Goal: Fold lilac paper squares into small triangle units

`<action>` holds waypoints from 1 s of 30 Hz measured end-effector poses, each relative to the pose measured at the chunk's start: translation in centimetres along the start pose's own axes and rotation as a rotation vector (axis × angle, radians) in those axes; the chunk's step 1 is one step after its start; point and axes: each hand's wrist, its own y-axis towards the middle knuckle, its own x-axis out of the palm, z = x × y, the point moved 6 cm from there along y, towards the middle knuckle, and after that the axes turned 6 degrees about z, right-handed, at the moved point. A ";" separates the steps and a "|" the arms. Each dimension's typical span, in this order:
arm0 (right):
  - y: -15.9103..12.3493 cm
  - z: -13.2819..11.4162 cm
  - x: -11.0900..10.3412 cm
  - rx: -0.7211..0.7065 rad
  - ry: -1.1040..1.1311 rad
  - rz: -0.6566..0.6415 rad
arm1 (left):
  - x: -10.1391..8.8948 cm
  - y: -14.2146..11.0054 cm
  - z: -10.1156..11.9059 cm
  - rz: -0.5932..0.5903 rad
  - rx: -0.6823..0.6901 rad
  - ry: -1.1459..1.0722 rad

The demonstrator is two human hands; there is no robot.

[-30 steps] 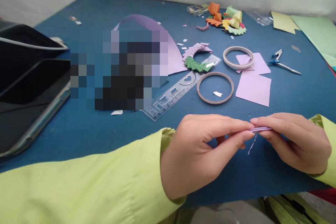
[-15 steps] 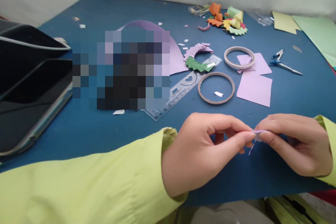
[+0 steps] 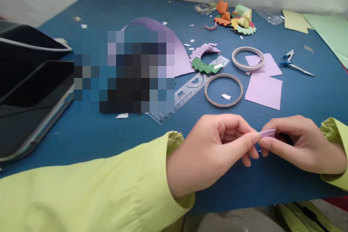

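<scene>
Both hands meet just above the blue table (image 3: 89, 130) near its front edge. My left hand (image 3: 214, 152) pinches one end of a small folded lilac paper piece (image 3: 268, 133) between thumb and forefinger. My right hand (image 3: 299, 148) grips the other end, fingers curled round it. A short thin strip hangs under the piece, mostly hidden by the fingers. Both arms wear yellow-green sleeves.
Behind the hands lie a lilac paper square (image 3: 263, 90), two tape rings (image 3: 223, 90) (image 3: 248, 59), a clear ruler (image 3: 187, 90), a lilac-and-green folded fan ring (image 3: 203, 59), coloured folded pieces (image 3: 233, 18) and a compass (image 3: 295, 65). A black case (image 3: 29, 90) sits left.
The hands have drawn closer together and the lilac piece now shows shorter and flatter between the fingers; the dangling strip below it is nearly hidden.
</scene>
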 end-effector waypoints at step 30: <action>-0.1 -0.8 -0.4 -0.267 -0.285 0.099 | -0.7 0.2 0.9 0.115 0.194 0.228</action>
